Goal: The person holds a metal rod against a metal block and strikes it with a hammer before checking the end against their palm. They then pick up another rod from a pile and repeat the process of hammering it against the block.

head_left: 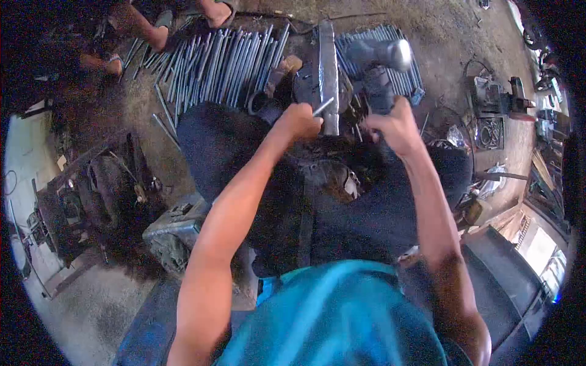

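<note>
Dusty floor (448,39) below; left hand (301,121) grips one rod (323,106), right hand (395,129) clasps seemingly one hammer (379,56).

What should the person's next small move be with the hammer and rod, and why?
Probably bring the hammer left and down onto the rod. The right hand grips the hammer, its head off to the right of the long metal bar, while the left hand holds the rod with its tip over that bar.
</note>
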`<move>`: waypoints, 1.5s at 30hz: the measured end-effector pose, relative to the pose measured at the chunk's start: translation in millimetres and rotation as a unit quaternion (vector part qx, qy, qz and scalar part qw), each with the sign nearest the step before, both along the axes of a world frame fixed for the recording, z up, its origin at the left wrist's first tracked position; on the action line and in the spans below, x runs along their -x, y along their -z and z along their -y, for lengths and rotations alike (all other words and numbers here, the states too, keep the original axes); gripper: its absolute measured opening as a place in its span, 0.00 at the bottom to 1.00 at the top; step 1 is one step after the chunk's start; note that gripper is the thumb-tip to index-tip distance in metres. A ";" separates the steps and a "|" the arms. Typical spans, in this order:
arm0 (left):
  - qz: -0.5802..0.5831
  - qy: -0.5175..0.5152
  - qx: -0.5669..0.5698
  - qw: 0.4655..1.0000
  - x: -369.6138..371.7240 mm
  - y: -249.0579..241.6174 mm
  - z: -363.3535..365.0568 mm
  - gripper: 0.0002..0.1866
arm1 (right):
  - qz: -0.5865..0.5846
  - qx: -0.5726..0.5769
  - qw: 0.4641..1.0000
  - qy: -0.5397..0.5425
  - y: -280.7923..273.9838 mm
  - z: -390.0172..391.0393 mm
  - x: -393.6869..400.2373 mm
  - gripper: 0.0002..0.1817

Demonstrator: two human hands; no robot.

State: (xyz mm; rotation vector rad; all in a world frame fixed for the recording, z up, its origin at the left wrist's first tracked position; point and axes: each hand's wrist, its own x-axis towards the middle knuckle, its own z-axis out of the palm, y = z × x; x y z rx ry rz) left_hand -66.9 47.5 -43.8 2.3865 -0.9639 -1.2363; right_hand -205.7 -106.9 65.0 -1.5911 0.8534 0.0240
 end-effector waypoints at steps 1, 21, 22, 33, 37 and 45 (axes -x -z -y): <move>0.025 -0.005 -0.023 0.999 3.4 2.0 0.9 0.25 | 0.066 -0.019 0.996 0.048 -23.8 1.1 -3.9 0.09; -0.031 -0.015 -0.008 0.999 1.1 -11.5 0.9 0.25 | 0.066 -0.080 0.994 0.032 -1.3 16.5 -9.2 0.13; -0.036 -0.032 -0.014 0.999 6.1 -8.1 -3.0 0.25 | 0.105 -0.089 0.988 0.067 -32.4 14.5 -8.8 0.17; -0.031 -0.051 -0.004 0.998 2.0 0.9 2.6 0.24 | -0.021 -0.091 0.994 0.053 81.0 -31.2 45.1 0.16; -0.026 -0.064 0.027 0.997 -14.3 2.7 3.7 0.26 | -0.006 -0.244 0.962 0.121 76.6 -5.4 36.3 0.16; 0.020 -0.048 -0.006 0.999 10.1 -5.1 0.1 0.26 | 0.495 -0.038 0.866 -0.067 -77.7 39.4 -8.6 0.14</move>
